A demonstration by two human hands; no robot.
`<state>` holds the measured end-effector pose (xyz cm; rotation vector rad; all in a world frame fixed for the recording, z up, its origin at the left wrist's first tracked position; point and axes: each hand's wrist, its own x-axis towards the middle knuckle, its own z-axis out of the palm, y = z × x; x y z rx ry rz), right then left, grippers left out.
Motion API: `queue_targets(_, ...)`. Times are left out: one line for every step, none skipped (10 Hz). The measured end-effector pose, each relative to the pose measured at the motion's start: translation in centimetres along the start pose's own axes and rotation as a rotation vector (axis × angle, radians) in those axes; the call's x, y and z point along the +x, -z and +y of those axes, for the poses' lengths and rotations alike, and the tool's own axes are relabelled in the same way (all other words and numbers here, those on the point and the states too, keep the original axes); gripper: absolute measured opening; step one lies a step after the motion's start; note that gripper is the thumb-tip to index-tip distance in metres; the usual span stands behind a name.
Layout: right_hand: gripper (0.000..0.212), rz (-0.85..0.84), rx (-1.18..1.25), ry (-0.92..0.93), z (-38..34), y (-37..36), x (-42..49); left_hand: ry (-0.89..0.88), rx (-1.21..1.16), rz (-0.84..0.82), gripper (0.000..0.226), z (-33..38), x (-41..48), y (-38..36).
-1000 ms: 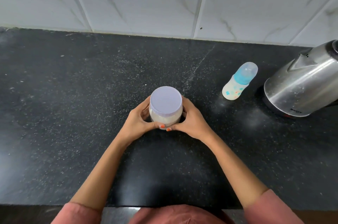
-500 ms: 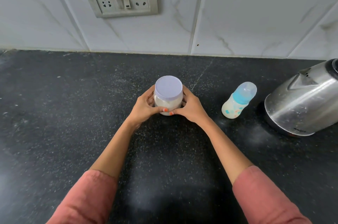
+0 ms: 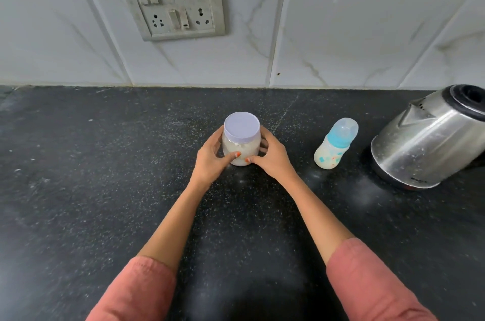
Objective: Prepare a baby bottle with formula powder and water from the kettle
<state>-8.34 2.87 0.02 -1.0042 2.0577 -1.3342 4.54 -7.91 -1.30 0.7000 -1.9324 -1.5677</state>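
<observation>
A clear jar of white formula powder [image 3: 241, 149] with a pale lilac lid stands upright on the black counter [image 3: 105, 176]. My left hand [image 3: 210, 160] grips its left side and my right hand [image 3: 271, 159] grips its right side, thumbs meeting at the front. To the right stands a small baby bottle [image 3: 334, 146] with a blue collar and a clear cap, untouched. Further right sits a steel kettle [image 3: 430, 142] with a black rim.
A white tiled wall [image 3: 341, 37] runs behind the counter, with a switch and socket panel [image 3: 170, 0] above the jar. Bare black counter stretches to the left and in front of my arms.
Both hands keep their hold on the jar. The camera has tilted up, so the jar sits further from me and more of the wall shows.
</observation>
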Motion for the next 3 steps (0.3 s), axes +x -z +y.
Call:
queue_targets(0.049, 0.170, -0.013, 0.011, -0.1, -0.1, -1.5, -0.042, 0.076, 0.122, 0.061, 0.6, -1.2, -0.5)
queue_targets(0.027, 0.302, -0.079, 0.037, -0.6, 0.2, -3.2, -0.082, 0.145, 0.185, 0.052, 1.8, -2.7, -0.9)
queue_targets(0.027, 0.366, -0.185, 0.091, -0.8, 0.0, -4.7, -0.151, 0.211, 0.234, 0.047, 2.5, -4.2, -1.7)
